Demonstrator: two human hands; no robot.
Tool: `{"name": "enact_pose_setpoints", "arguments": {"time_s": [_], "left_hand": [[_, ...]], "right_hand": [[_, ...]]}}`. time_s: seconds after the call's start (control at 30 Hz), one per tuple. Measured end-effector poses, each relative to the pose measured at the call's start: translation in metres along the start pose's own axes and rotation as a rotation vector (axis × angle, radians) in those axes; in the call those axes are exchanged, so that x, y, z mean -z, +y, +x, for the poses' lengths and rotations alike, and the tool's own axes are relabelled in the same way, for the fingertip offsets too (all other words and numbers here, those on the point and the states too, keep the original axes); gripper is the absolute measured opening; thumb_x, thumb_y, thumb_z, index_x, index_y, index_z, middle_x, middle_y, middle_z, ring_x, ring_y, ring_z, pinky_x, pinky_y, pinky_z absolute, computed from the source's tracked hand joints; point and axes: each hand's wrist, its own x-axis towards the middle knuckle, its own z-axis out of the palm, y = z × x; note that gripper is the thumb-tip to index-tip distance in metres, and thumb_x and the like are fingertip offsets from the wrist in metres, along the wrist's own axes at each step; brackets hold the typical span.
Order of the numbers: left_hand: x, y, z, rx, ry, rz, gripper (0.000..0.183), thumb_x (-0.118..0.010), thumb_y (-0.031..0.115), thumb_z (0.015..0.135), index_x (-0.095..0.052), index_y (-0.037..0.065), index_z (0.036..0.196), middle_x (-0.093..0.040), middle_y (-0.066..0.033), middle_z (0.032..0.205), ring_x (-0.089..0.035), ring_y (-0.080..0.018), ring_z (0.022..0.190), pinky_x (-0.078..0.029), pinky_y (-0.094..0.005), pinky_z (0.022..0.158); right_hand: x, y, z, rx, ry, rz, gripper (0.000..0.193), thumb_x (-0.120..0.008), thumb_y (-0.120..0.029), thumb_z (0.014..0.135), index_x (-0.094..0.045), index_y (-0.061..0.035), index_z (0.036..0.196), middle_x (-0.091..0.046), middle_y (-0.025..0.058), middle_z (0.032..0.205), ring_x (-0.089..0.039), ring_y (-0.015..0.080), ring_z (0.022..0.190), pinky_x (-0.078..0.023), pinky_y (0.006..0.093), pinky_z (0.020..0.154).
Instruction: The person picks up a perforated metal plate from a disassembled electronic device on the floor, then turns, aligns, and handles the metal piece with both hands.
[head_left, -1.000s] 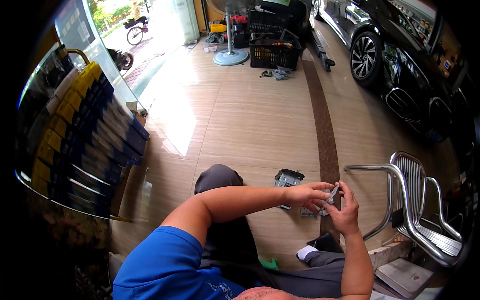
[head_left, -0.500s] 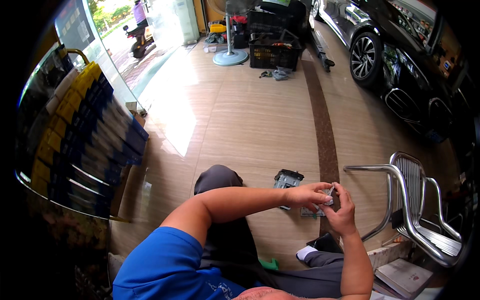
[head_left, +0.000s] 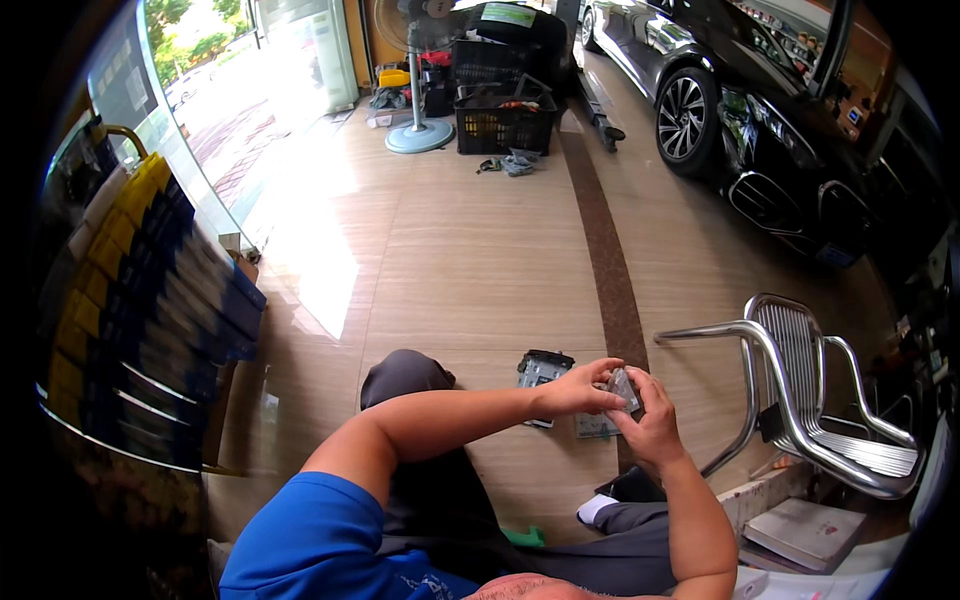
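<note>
Spanning the scene, a tiled floor (head_left: pixel 470 250) carries a black car (head_left: pixel 760 110) at upper right and a steel chair (head_left: pixel 810 400) at right. Nearer, a grey module (head_left: pixel 542 372) lies on the floor just left of the hands. Left hand (head_left: pixel 578 392) and right hand (head_left: pixel 652 428) meet, each grip clamped on a small grey device (head_left: pixel 622 386) held between their fingertips above the floor.

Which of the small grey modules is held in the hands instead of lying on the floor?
The small grey module gripped between both hands. The other two lie on the wood floor: a black-framed one beside the knee, and one just beneath the hands.
</note>
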Motion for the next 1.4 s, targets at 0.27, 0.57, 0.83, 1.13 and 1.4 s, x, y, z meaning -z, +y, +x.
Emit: {"name": "enact_pose_setpoints", "arguments": {"time_s": [0.27,0.57,0.83,1.13,1.4], "left_hand": [[-0.002,0.006,-0.005,0.045,0.069,-0.091,0.075,-0.057,0.043,0.100,-0.022,0.009,0.157,-0.042,-0.0121,0.145,-0.047,-0.0275,0.130,-0.054,-0.0421,0.093],[-0.003,0.010,-0.004,-0.002,0.068,-0.115,0.061,-0.049,0.042,0.104,-0.032,0.013,0.154,-0.045,-0.0089,0.146,-0.044,-0.0290,0.135,-0.055,-0.0457,0.091],[-0.003,0.009,-0.003,-0.005,0.077,-0.076,0.055,-0.049,0.041,0.105,-0.038,0.012,0.150,-0.048,-0.0066,0.141,-0.046,-0.0232,0.133,-0.055,-0.0428,0.091],[-0.004,0.006,-0.002,-0.032,0.111,-0.051,0.051,-0.051,0.041,0.104,-0.044,0.012,0.145,-0.052,-0.0046,0.133,-0.050,-0.0171,0.122,-0.055,-0.0396,0.089],[-0.005,0.006,-0.002,-0.046,0.112,-0.017,0.050,-0.053,0.039,0.103,-0.045,0.012,0.145,-0.052,-0.0037,0.128,-0.052,-0.0146,0.117,-0.055,-0.0380,0.089]], "right_hand": [[0.001,-0.001,0.000,0.038,-0.003,0.002,0.066,-0.081,-0.011,0.074,-0.052,-0.0008,0.132,-0.059,0.0215,0.129,-0.056,0.0388,0.119,-0.047,0.0439,0.102],[0.002,-0.005,0.002,0.059,0.018,0.056,0.058,-0.080,-0.007,0.073,-0.056,-0.0017,0.126,-0.061,0.0207,0.123,-0.058,0.0385,0.115,-0.048,0.0433,0.099],[0.004,-0.007,0.005,0.093,0.077,0.056,0.035,-0.075,-0.001,0.077,-0.064,-0.0023,0.110,-0.064,0.0183,0.117,-0.061,0.0372,0.110,-0.050,0.0424,0.094],[0.004,-0.009,0.005,0.097,0.149,0.099,0.017,-0.072,0.002,0.079,-0.068,-0.0016,0.096,-0.068,0.0163,0.107,-0.065,0.0351,0.102,-0.053,0.0400,0.087],[0.004,-0.005,0.003,0.060,0.161,0.144,0.012,-0.069,0.001,0.085,-0.067,-0.0002,0.097,-0.069,0.0162,0.108,-0.067,0.0302,0.102,-0.052,0.0368,0.089]]}}
